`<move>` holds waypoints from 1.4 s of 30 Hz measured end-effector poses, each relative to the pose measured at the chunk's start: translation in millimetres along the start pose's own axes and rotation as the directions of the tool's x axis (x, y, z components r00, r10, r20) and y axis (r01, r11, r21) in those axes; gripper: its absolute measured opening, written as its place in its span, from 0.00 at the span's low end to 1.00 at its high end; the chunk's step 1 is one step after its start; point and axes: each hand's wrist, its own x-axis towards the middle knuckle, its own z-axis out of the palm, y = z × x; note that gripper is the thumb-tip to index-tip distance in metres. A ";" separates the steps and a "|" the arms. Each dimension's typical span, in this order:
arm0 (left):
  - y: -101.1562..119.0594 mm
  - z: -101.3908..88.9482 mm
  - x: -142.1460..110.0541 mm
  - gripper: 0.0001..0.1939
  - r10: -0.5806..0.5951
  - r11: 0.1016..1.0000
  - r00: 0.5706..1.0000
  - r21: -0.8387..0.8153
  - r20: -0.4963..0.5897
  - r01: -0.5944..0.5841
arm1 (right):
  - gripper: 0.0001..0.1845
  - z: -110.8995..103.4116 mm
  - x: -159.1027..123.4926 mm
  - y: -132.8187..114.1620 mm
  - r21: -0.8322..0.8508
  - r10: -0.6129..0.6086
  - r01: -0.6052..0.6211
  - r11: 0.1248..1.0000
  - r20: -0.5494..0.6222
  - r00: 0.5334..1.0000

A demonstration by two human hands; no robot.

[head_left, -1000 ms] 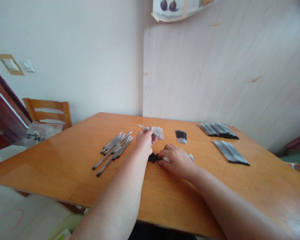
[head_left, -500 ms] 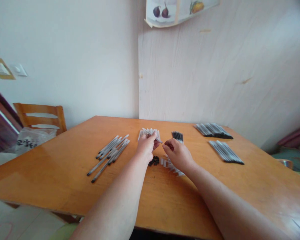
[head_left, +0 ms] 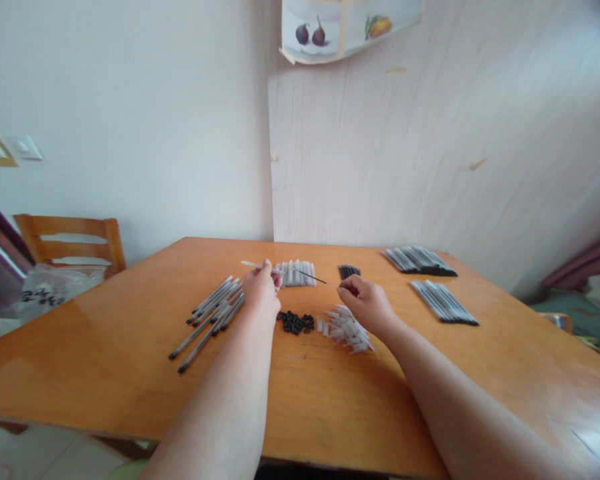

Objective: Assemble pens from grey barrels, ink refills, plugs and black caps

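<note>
My left hand [head_left: 261, 288] pinches a whitish pen barrel [head_left: 251, 265], whose end sticks out to the left of the fingers. My right hand [head_left: 364, 301] is closed on the pale end of a thin pen refill [head_left: 314, 276]; its dark length points left toward the barrel, with a gap between them. Behind the hands lies a row of white pen barrels [head_left: 295, 273]. Black end plugs [head_left: 295, 323] form a small heap below and between the hands. Beside them, under my right hand, is a pile of white pen caps or similar short pieces [head_left: 349, 330].
Black-tipped pens [head_left: 215, 307] lie loosely on the left of the wooden table [head_left: 130, 360]. Dark refills [head_left: 349, 271] are bundled behind my right hand. Two sets of pens, a far one [head_left: 420, 260] and a nearer one [head_left: 444, 303], lie at right. A chair [head_left: 75, 240] stands at left.
My hands have moved apart, the left one going left with the barrel. The dark refill now shows between them, held by my right hand. The view has shifted slightly.
</note>
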 end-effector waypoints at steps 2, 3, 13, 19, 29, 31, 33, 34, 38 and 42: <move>1.4 -1.7 3.5 0.14 -0.010 1.000 0.999 0.011 -0.034 0.010 | 0.13 -3.7 2.1 3.1 -0.032 0.048 -0.049 0.998 -0.033 0.998; 1.2 -2.3 4.6 0.14 -0.020 1.000 0.999 0.021 -0.036 0.021 | 0.14 -6.0 3.4 4.6 -0.058 0.088 -0.091 0.994 -0.055 0.995; -8.3 -2.0 2.2 0.10 -0.085 0.992 0.994 0.101 0.069 0.078 | 0.21 -24.0 15.9 33.7 -0.327 0.486 -0.519 0.789 -0.182 0.855; -6.2 -0.7 -1.1 0.10 -0.105 0.981 0.993 0.171 0.061 0.093 | 0.21 -14.8 20.9 45.9 -0.376 0.531 -0.559 0.739 -0.185 0.827; -7.3 -0.1 -2.0 0.12 -0.144 0.944 0.988 0.308 0.061 0.118 | 0.21 -4.7 23.7 48.9 -0.419 0.537 -0.525 0.741 -0.101 0.838; -7.4 0.3 -2.0 0.12 -0.149 0.943 0.987 0.310 0.062 0.123 | 0.21 -4.6 23.8 48.7 -0.417 0.530 -0.511 0.752 -0.080 0.845; -7.0 0.4 -2.2 0.12 -0.158 0.943 0.985 0.306 0.064 0.131 | 0.20 -5.1 23.7 48.4 -0.403 0.521 -0.501 0.766 -0.065 0.851; -6.6 0.4 -2.3 0.12 -0.162 0.943 0.985 0.303 0.066 0.135 | 0.20 -5.6 23.5 48.4 -0.392 0.519 -0.498 0.774 -0.061 0.853; -5.0 -0.3 -2.0 0.09 -0.168 0.946 0.983 0.291 0.072 0.140 | 0.21 -9.2 23.2 51.0 -0.339 0.515 -0.497 0.798 -0.044 0.856; -4.4 -1.2 -0.3 0.05 -0.167 0.956 0.983 0.256 0.080 0.142 | 0.22 -11.5 24.4 55.9 -0.296 0.531 -0.523 0.799 -0.060 0.845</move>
